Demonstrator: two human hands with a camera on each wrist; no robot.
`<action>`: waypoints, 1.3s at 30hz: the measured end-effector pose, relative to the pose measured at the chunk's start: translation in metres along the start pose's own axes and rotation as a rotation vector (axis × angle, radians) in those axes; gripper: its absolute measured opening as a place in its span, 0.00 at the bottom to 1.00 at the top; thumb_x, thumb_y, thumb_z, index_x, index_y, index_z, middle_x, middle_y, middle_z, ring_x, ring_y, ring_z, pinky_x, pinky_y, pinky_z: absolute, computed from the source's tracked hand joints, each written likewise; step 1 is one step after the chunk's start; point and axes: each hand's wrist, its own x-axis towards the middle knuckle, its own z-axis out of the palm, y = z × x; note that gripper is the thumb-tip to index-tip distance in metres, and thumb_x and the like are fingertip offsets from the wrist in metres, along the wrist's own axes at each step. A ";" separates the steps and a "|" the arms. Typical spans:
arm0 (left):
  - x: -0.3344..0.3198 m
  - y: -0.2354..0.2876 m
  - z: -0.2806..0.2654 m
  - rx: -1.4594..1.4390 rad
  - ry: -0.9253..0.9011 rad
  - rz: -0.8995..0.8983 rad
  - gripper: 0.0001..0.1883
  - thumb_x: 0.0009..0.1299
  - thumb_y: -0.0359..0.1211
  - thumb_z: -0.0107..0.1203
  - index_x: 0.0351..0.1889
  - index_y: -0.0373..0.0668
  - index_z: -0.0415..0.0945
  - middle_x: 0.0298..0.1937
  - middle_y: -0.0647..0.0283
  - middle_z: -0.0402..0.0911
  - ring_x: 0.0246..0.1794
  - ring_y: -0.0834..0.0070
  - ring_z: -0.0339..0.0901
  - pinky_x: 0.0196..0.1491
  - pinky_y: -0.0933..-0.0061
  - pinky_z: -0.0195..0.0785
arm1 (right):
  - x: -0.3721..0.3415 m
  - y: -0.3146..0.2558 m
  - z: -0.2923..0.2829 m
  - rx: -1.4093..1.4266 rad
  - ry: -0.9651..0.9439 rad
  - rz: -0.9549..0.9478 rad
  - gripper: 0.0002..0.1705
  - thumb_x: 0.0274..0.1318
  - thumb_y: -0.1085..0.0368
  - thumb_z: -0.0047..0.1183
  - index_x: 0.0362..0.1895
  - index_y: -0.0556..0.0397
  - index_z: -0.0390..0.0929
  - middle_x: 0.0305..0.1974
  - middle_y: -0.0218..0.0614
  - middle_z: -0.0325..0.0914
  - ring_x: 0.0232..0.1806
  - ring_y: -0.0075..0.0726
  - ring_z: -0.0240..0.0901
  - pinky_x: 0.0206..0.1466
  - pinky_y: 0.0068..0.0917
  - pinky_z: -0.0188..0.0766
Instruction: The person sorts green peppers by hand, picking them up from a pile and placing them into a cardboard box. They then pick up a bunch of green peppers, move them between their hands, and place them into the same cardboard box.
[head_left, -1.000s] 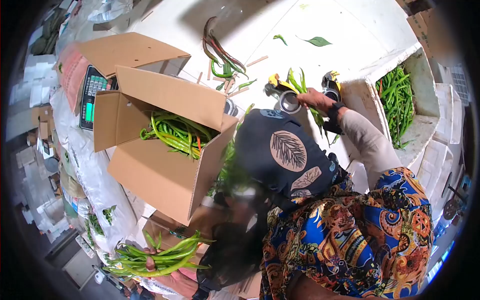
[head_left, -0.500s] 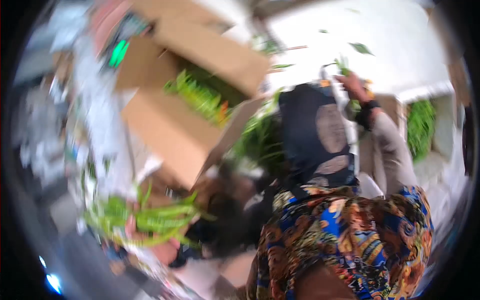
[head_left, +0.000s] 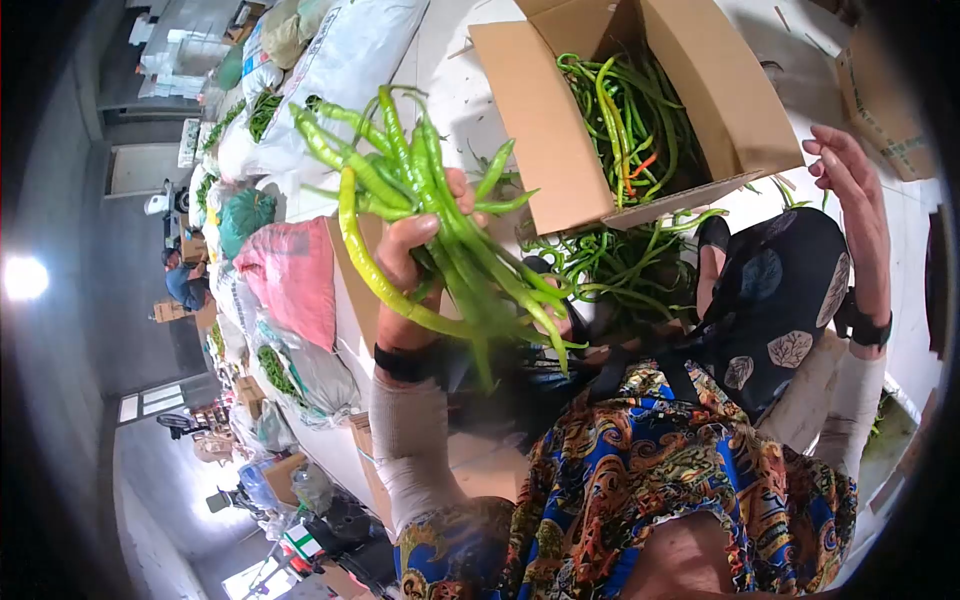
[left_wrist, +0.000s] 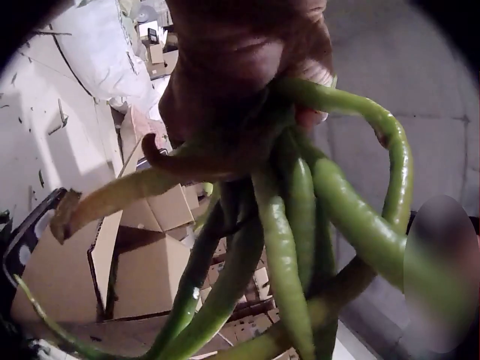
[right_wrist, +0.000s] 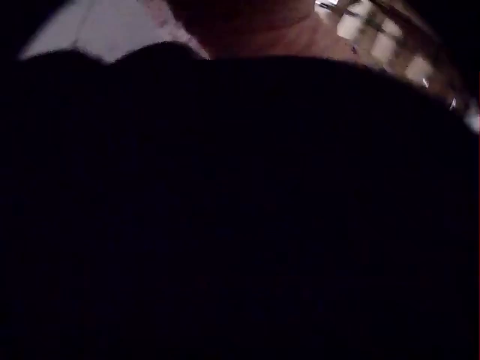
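Note:
My left hand (head_left: pixel 402 262) is raised at the middle of the head view and grips a bunch of long green chili peppers (head_left: pixel 440 205), thumb across them. In the left wrist view, peppers (left_wrist: pixel 281 247) hang in several directions below the fist. My right hand (head_left: pixel 855 195) is lifted beside an open cardboard box (head_left: pixel 565 165), fingers loosely extended and holding nothing. Long green peppers (head_left: pixel 600 110), with an orange-red one among them, lie inside that box. Below it, a loose pile of peppers (head_left: pixel 625 265) lies near my legs. The right wrist view is mostly dark.
Beyond my left hand, a pink sack (head_left: pixel 290 280) and white sacks (head_left: pixel 345 80) line the floor. Another cardboard box (head_left: pixel 890 100) stands at the far right. A person (head_left: pixel 186 284) is in the distance at the left.
My left hand has come up from low at the left with the peppers. My right hand, which held peppers near the tape dispensers, is now without them. The head view has swung left.

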 end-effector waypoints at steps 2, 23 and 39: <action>-0.002 -0.003 -0.006 0.001 0.021 -0.036 0.30 0.51 0.40 0.57 0.50 0.31 0.67 0.38 0.57 0.72 0.38 0.68 0.77 0.40 0.69 0.75 | -0.033 -0.063 0.034 -0.026 -0.079 -0.031 0.21 0.59 0.58 0.52 0.52 0.58 0.73 0.42 0.31 0.77 0.41 0.22 0.68 0.47 0.21 0.63; 0.001 -0.051 -0.003 -0.232 -0.070 -0.140 0.20 0.63 0.30 0.51 0.53 0.33 0.68 0.41 0.53 0.79 0.43 0.67 0.79 0.47 0.66 0.76 | -0.035 -0.064 0.235 0.280 -0.639 -0.079 0.13 0.55 0.61 0.57 0.33 0.60 0.74 0.27 0.32 0.75 0.29 0.26 0.70 0.34 0.26 0.67; 0.019 -0.052 -0.009 -0.390 -0.240 -0.266 0.19 0.65 0.37 0.49 0.49 0.32 0.71 0.34 0.49 0.79 0.32 0.60 0.80 0.37 0.63 0.78 | -0.018 -0.061 0.225 0.433 -0.727 0.013 0.14 0.62 0.59 0.51 0.39 0.59 0.74 0.33 0.28 0.76 0.32 0.20 0.69 0.39 0.19 0.66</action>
